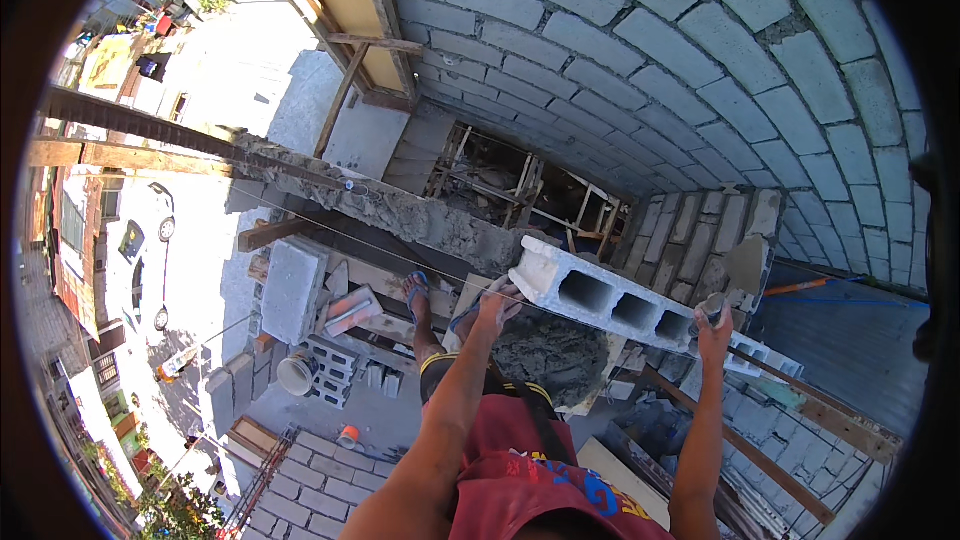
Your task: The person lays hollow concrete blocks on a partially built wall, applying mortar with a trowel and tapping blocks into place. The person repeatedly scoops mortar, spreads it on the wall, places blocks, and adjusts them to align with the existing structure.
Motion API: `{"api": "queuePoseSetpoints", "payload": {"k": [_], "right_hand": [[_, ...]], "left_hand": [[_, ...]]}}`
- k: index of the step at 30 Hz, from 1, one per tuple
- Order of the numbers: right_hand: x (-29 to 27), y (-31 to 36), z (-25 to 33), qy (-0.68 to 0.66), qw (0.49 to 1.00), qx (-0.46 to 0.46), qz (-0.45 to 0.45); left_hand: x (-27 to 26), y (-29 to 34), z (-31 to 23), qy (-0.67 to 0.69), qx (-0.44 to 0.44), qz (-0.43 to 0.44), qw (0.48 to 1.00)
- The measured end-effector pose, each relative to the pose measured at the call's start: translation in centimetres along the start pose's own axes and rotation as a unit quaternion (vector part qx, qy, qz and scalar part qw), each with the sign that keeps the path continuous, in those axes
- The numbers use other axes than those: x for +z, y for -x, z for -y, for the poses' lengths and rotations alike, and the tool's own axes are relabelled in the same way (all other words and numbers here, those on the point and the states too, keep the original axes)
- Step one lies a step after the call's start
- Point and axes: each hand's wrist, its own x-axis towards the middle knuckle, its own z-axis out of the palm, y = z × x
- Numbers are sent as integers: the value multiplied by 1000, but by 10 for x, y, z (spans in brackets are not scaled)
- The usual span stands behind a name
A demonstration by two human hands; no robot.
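A pale hollow concrete block (600, 296) lies in line with the mortar-topped wall (400, 212), its dark cavities facing me. At its left end, my left hand (497, 304) has its fingers stretched out by the lower corner; whether they press on it is hard to see. My right hand (713, 322) is closed around the handle of a trowel, just beyond the block's right end. The trowel's grey, mortar-smeared blade (746, 266) points up and away to the right. Wet grey mortar (548, 355) sits in a heap close in front of me, below the block.
A thin string (400, 260) stretches along the wall. A tall block wall (640, 50) rises ahead. Wooden beams (745, 440) cross at the lower right. Below left are stacked hollow blocks (332, 372), a white bucket (296, 374) and planks; a sunlit street lies far below.
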Motion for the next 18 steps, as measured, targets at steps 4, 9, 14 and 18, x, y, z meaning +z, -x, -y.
{"api": "queuePoseSetpoints", "payload": {"k": [4, 9, 14, 18], "right_hand": [[2, 0, 4, -14, 1000, 1, -6], [7, -1, 1, 19, 1000, 3, 9], [10, 3, 7, 13, 1000, -3, 5], [9, 4, 6, -1, 1000, 16, 8]], "left_hand": [[8, -1, 11, 26, 31, 6, 999], [17, -14, 16, 108, 9, -1, 994], [24, 7, 18, 134, 10, -29, 991], [35, 19, 22, 111, 35, -49, 992]]}}
